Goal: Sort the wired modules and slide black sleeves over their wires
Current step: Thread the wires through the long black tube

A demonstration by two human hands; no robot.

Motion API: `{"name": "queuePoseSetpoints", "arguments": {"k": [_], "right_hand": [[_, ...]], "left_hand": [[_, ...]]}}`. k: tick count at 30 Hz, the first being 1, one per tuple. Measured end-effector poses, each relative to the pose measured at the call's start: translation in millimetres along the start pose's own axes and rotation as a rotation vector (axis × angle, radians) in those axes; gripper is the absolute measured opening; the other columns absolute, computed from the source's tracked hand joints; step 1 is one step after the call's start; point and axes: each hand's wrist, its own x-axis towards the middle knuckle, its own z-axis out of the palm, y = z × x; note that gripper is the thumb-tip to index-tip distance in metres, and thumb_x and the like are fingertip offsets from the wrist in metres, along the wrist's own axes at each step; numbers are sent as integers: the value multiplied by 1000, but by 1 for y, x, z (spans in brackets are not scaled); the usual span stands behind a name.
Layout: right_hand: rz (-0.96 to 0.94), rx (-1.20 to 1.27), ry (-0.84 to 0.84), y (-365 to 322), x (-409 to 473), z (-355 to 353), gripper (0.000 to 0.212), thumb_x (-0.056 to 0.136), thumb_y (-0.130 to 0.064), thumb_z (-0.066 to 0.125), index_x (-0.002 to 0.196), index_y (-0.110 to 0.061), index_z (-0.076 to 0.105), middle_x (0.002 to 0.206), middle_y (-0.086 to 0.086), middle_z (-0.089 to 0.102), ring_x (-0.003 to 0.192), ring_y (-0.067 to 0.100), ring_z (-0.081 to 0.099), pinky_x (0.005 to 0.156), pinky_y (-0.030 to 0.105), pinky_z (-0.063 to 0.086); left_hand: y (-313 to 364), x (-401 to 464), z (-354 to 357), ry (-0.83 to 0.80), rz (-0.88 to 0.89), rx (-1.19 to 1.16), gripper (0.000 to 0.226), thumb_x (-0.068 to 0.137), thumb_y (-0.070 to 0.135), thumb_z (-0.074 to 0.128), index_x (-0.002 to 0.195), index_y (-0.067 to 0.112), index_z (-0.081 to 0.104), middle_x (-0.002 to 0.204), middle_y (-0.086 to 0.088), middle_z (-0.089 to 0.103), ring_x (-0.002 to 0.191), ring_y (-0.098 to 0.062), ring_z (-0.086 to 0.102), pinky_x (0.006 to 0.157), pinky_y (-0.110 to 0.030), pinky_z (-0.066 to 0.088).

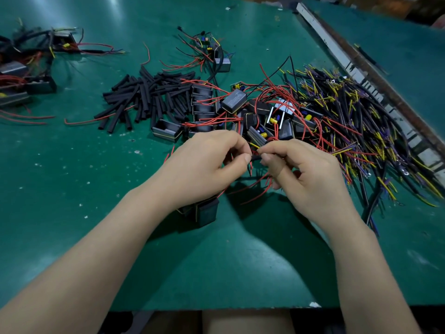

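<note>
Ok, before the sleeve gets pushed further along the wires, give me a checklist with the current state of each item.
1. Left hand pinches the sleeve: ok.
2. Right hand pinches it from the other side: ok.
3. Wires entered into the sleeve: cannot tell, fingers hide it.
4. Held module hangs below the left wrist, free of the pile: ok.
5. Spare sleeves within reach: ok.
6. Loose red wires under the hands untangled: cannot tell.

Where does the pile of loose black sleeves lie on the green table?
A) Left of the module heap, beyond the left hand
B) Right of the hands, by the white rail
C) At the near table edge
A: the loose black sleeves lie left of the module heap, beyond the left hand.
</note>
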Motion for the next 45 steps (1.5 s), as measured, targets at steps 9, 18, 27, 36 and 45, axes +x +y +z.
{"name": "queuePoseSetpoints", "arguments": {"k": [9, 18, 27, 36, 45], "right_hand": [[173, 91, 99, -5, 1, 6, 18, 93, -32, 58, 91, -18, 69, 67, -18, 59, 56, 4, 54, 56, 17, 43], [109, -93, 60, -7, 0, 9, 23, 95, -27, 51, 93, -7, 62, 84, -8, 53, 73, 7, 44, 63, 27, 36], [264, -13, 75, -16, 2, 12, 7, 100, -23, 42, 93, -24, 40, 82, 1, 54, 73, 30, 57, 68, 45, 46], [362, 226, 126, -17, 2, 10, 24, 95, -46, 47, 84, -29, 59, 71, 1, 61, 49, 14, 55, 53, 31, 46], [505, 475, 34, -18, 4, 5, 24, 97, -28, 55, 75, -22, 63, 63, -8, 62, 42, 7, 49, 45, 14, 39]], "left_hand": [[2, 0, -2, 2, 48, 7, 17, 87, 25, 52, 90, 14, 64, 79, 15, 53, 74, -2, 47, 74, -25, 42], [4, 0, -1, -28, -48, -52, 5, 90, 21, 59, 87, 19, 63, 75, 16, 57, 72, -4, 54, 68, -14, 40], [13, -1, -4, -50, -58, -223, 7, 90, 11, 60, 85, 16, 61, 57, 19, 47, 49, 16, 44, 49, 0, 29], [8, -1, -4, 5, -6, -135, 4, 90, 13, 61, 88, 11, 64, 73, 18, 53, 63, 14, 47, 61, -1, 31], [8, -1, -2, 7, 75, -48, 13, 90, 20, 53, 92, 10, 61, 82, 9, 56, 75, -3, 48, 71, -14, 39]]}}
